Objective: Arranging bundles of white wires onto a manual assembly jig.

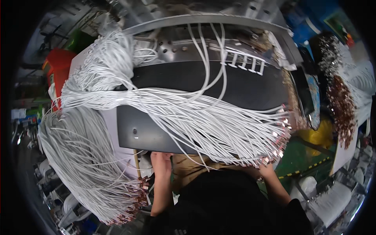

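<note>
A large bundle of white cables [203,117] lies across a black work surface [145,129], fanning out to the right into coppery and silvery ends [276,143]. My left hand [161,161] is at the front edge of that surface, its fingers mostly hidden beneath it. Just below the cable ends at the front right is my right hand [267,170]; the ends cover its fingers. A second bundle of white cables [82,152] hangs down at the left, its coppery ends lowest. Several single cables [205,58] loop up toward the machine at the back.
A curved metal bar [203,19] spans the back, with a row of small white pegs [244,62] below it. A red bin [58,66] stands at the far left. More cables with coppery ends [340,109] hang at the right, near a yellow bag [317,137].
</note>
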`<move>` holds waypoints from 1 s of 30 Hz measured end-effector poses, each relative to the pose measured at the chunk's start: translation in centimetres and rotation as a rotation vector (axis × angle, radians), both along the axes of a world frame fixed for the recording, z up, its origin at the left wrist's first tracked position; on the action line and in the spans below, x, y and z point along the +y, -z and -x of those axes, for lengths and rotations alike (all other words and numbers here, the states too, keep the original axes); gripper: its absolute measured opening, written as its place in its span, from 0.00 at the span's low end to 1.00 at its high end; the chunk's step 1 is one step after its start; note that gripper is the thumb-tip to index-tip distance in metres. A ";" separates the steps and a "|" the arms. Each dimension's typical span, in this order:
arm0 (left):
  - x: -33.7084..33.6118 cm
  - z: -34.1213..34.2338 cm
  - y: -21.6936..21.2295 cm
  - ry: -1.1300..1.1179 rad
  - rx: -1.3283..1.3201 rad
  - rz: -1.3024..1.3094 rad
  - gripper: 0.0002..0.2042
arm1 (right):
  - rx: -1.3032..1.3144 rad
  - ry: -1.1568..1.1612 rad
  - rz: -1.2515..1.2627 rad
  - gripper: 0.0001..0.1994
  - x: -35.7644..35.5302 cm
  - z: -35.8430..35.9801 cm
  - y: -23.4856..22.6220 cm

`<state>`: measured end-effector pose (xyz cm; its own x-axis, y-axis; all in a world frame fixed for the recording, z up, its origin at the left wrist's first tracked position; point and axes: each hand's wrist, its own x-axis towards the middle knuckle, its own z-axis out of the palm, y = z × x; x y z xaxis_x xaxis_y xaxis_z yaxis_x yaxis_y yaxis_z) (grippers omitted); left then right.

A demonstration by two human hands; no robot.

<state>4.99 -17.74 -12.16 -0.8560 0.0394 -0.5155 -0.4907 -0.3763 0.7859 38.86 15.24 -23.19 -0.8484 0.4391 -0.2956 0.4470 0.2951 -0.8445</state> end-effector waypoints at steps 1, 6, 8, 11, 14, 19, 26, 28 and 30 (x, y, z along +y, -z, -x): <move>0.5 -0.1 -0.1 -0.018 -0.029 0.017 0.09 | 0.038 -0.019 0.008 0.25 0.3 -1.2 1.1; -0.7 -0.4 0.9 0.087 0.013 -0.030 0.05 | 0.045 -0.173 -0.258 0.30 2.2 -1.8 2.8; -0.5 -0.5 1.0 0.122 0.015 -0.057 0.05 | -0.001 -0.200 -0.436 0.30 3.1 -1.1 1.3; -0.2 -0.3 -0.4 0.026 -0.043 0.005 0.07 | -0.127 -0.381 -0.385 0.26 1.6 2.3 -2.8; 0.6 0.2 0.0 0.015 -0.087 -0.019 0.10 | -0.135 -0.241 -0.322 0.29 0.6 4.2 -5.2; 0.5 -1.0 1.8 0.071 0.043 0.099 0.16 | -0.139 -0.152 -0.242 0.32 1.6 3.4 -3.4; 1.3 -3.4 -3.5 0.267 0.525 0.539 0.19 | -0.112 -0.120 0.460 0.16 14.2 10.0 -19.8; 3.2 -2.9 -6.6 0.318 0.818 0.556 0.21 | 0.179 -0.056 0.349 0.17 14.3 12.1 -22.6; 8.4 -1.2 -10.7 0.616 1.155 0.412 0.18 | 0.284 -0.069 0.176 0.15 10.6 19.2 -26.8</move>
